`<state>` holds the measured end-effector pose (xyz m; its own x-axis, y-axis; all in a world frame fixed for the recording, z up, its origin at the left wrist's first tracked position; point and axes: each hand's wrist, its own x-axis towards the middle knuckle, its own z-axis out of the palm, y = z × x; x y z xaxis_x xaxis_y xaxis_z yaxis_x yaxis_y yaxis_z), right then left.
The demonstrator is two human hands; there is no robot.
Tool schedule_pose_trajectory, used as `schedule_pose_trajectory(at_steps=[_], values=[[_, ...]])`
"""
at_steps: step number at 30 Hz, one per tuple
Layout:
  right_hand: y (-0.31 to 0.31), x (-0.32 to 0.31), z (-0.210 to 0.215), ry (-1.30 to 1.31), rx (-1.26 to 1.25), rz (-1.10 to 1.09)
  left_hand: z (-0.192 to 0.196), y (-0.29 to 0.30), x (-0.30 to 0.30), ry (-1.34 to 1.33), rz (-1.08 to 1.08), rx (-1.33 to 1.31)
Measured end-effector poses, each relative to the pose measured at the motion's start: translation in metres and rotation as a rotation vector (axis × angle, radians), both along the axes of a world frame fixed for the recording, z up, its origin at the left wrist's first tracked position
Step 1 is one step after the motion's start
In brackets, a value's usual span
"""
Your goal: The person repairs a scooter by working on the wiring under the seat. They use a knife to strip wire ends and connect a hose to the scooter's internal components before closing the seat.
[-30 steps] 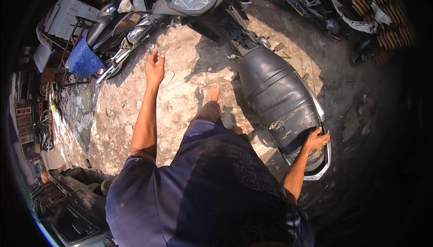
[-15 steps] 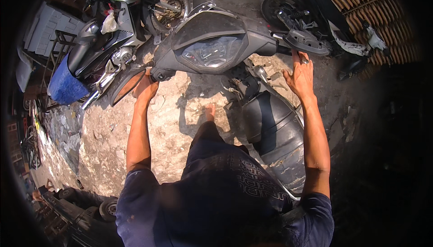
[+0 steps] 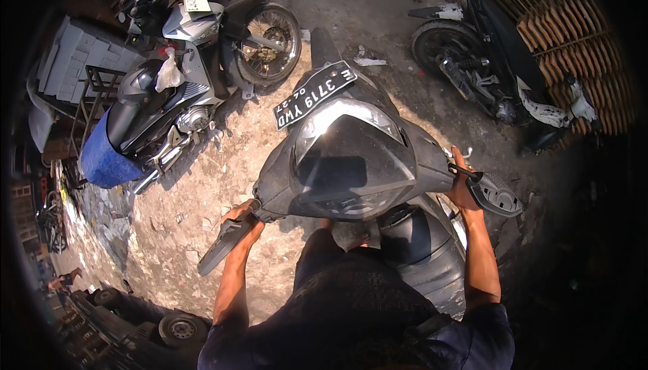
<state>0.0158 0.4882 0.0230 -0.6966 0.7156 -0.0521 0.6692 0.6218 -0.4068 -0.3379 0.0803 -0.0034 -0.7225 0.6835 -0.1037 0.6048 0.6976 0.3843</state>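
A dark grey scooter (image 3: 331, 167) stands right in front of me, its front cowl, light strip and dashboard top facing up. My left hand (image 3: 244, 223) is closed round its left handlebar grip, beside the left mirror (image 3: 226, 247), which hides part of the hand. On the other side my right hand (image 3: 463, 189) wraps the right handlebar grip, one finger stretched forward by the lever. The right mirror (image 3: 498, 196) sticks out past that hand. Below the handlebar, the black seat (image 3: 418, 238) lies alongside my right leg. A dark number plate (image 3: 314, 94) is fixed at the front.
At the left a silver motorcycle (image 3: 192, 76) stands with a blue cover (image 3: 108, 150) over its seat end. Another motorcycle (image 3: 486, 66) is at the far right, beside stacked curved tiles (image 3: 570, 39). A dark vehicle with a wheel (image 3: 182, 329) sits at lower left.
The scooter's front and both my hands sit lower in view, and the number plate now shows. My right hand, earlier spread at the grip, has closed round it. My left hand stays on its grip.
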Motion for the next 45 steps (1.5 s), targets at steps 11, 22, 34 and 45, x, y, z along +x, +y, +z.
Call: schedule_pose_trajectory(at_steps=[11,22,34,45], values=[[0.076,-0.011,-0.017,-0.190,0.034,-0.235,0.035,0.140,-0.057,0.032,-0.053,-0.046],[0.198,-0.100,-0.021,-0.199,0.259,-0.357,0.086,0.349,-0.181,0.446,-0.228,-0.138],[0.341,-0.237,-0.027,-0.282,0.133,-0.475,0.079,0.518,-0.329,0.480,-0.225,-0.076],[0.513,-0.360,-0.004,-0.408,0.288,-0.348,0.065,0.616,-0.430,0.290,-0.143,-0.061]])
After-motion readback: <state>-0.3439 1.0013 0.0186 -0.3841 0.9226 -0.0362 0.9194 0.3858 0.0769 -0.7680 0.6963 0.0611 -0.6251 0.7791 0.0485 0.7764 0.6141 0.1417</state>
